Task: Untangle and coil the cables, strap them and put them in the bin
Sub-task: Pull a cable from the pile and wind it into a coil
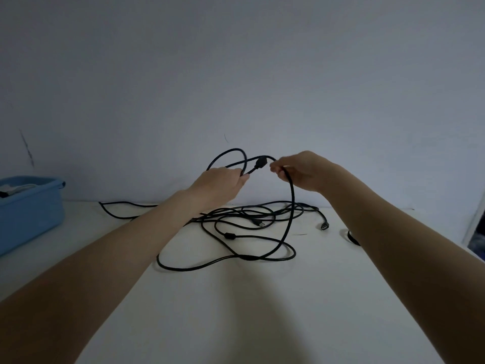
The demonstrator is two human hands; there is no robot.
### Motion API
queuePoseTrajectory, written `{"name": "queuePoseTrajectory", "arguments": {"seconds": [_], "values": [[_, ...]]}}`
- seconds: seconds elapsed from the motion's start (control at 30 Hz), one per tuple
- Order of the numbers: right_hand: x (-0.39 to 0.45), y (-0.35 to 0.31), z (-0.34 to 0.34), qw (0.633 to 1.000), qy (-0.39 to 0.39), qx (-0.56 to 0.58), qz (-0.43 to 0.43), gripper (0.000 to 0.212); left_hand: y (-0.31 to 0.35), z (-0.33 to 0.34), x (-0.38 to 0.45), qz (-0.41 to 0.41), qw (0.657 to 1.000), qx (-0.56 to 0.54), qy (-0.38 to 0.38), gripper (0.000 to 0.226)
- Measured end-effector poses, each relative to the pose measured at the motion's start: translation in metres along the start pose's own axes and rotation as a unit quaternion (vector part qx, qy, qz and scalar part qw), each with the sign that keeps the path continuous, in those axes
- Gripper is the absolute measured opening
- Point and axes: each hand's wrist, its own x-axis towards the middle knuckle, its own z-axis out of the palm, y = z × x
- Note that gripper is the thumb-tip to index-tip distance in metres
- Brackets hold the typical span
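A tangle of black cables (244, 219) lies on the white table (236, 311) near the wall. My left hand (223, 185) is raised above it and grips a small loop of black cable, with a plug end (260, 163) sticking out to the right. My right hand (301, 170) pinches the same cable just right of the plug; from it a strand (291, 206) hangs down to the heap. A blue bin (29, 208) stands at the left edge of the table.
A loose plug (324, 227) lies right of the tangle. A dark cable piece (353, 237) shows beside my right forearm. One cable end (115, 210) trails left toward the bin. The bin holds some pale and dark items. A plain wall stands close behind.
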Motion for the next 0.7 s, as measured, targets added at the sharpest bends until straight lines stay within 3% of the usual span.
{"name": "queuePoseTrajectory", "arguments": {"seconds": [0.13, 0.27, 0.4, 0.57, 0.7], "values": [[-0.009, 0.002, 0.006, 0.995, -0.001, -0.102, 0.023, 0.019, -0.007, 0.003, -0.001, -0.035, 0.998, -0.037, -0.027, 0.040], [-0.010, 0.000, 0.020, 0.997, -0.011, -0.073, -0.001, 0.024, 0.008, 0.003, 0.000, -0.049, 0.972, -0.223, -0.045, 0.043], [-0.007, 0.003, 0.030, 1.000, -0.004, -0.006, -0.029, 0.025, 0.016, -0.001, 0.003, -0.119, 0.892, -0.436, -0.018, 0.039], [-0.014, 0.012, 0.033, 0.981, -0.021, -0.179, -0.066, 0.025, 0.022, -0.009, 0.008, -0.199, 0.749, -0.632, -0.010, 0.034], [-0.016, 0.013, 0.036, 0.976, -0.053, -0.198, -0.069, 0.037, 0.023, -0.009, 0.010, -0.234, 0.691, -0.684, -0.002, 0.037]]}}
